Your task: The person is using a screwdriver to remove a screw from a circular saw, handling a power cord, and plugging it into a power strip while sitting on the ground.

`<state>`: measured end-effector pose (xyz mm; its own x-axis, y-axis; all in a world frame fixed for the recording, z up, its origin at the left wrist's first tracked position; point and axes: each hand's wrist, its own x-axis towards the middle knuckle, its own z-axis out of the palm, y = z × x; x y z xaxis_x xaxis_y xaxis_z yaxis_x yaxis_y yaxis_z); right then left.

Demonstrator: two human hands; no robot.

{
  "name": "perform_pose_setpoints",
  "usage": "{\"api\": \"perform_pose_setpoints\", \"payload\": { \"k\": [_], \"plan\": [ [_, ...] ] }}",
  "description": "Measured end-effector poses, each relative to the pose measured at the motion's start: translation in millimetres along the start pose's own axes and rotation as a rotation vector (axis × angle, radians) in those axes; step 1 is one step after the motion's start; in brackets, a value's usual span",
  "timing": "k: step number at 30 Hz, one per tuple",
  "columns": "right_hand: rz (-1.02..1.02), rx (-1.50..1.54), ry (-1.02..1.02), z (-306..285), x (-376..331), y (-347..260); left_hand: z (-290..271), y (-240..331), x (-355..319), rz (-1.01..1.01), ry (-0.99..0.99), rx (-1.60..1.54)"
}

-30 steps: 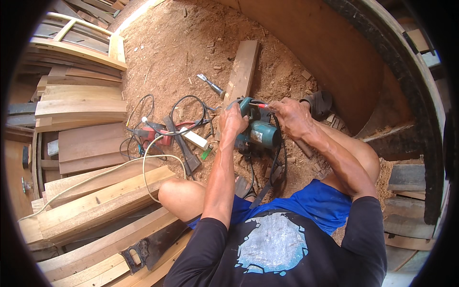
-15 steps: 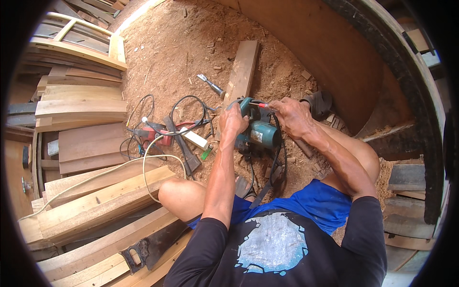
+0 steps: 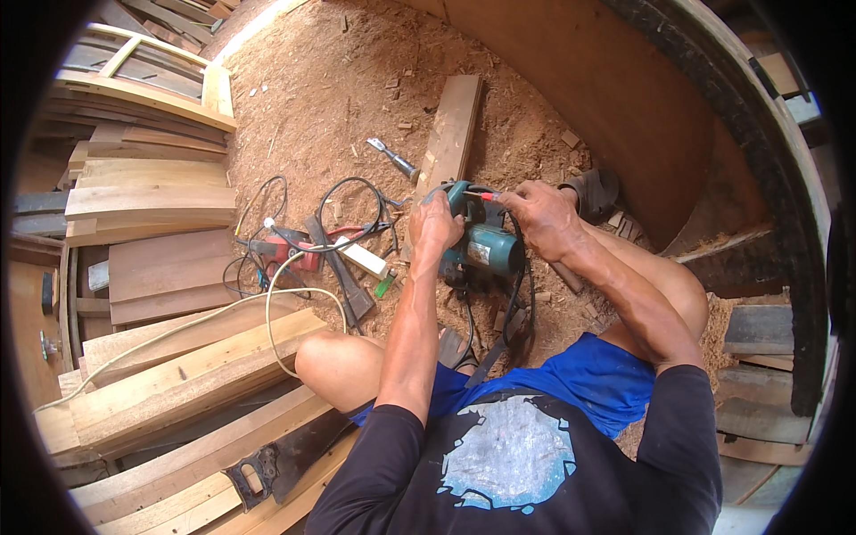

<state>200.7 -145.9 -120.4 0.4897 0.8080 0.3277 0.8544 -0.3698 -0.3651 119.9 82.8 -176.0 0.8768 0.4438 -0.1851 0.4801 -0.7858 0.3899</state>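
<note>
Setting: a person sits on a sawdust-covered floor (image 3: 339,98), knees apart, seen from above; forearms enter from the lower edge.
Curved wall: a large curved wooden wall (image 3: 606,98) closes the far right side, near the right hand.
Stacked planks: long boards (image 3: 152,205) fill the left side; bare sawdust lies open toward the top centre.
Loose plank: a single short plank (image 3: 453,134) lies on the floor just beyond the hands, pointing away.
Power tool: a teal electric power tool (image 3: 486,250) sits on the floor between the knees, under both hands.
Left hand: the left hand (image 3: 435,223) reaches forward with a straight forearm; its fingers are clenched on the tool's left side.
Right hand: the right hand (image 3: 539,214), elbow bent outward, rests over the tool's top; its fingers pinch a thin red-handled tool (image 3: 486,195) at the tool's upper edge.
Cables: black and white cables (image 3: 303,241) tangle left of the tool.
Handsaw: a handsaw (image 3: 285,459) lies by the left knee, on the planks.
Chisel: a chisel (image 3: 392,159) lies apart, left of the loose plank.
</note>
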Motion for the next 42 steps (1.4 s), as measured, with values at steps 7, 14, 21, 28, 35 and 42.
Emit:
{"api": "perform_pose_setpoints", "payload": {
  "k": [7,14,21,28,35,42],
  "plan": [
    [0.373,0.331,-0.114,-7.0,10.4,11.4,-0.6,8.6,-7.5,-0.001,-0.007,0.034],
    [0.426,0.385,-0.274,-9.8,12.0,26.6,16.4,1.1,-4.9,0.113,0.105,0.014],
    [0.045,-0.025,-0.335,-11.4,1.1,17.5,21.9,-3.7,-9.1,0.154,0.118,-0.017],
    [0.669,0.948,-0.362,9.4,-2.1,41.4,20.7,-4.3,-9.6,0.189,0.141,-0.035],
    [0.082,0.294,-0.150,-4.0,-8.7,30.5,5.1,2.2,-3.7,0.045,-0.070,-0.100],
    [0.019,0.170,-0.498,19.8,-21.7,53.6,-0.1,6.1,-9.0,0.116,-0.158,-0.066]
  ]
}}
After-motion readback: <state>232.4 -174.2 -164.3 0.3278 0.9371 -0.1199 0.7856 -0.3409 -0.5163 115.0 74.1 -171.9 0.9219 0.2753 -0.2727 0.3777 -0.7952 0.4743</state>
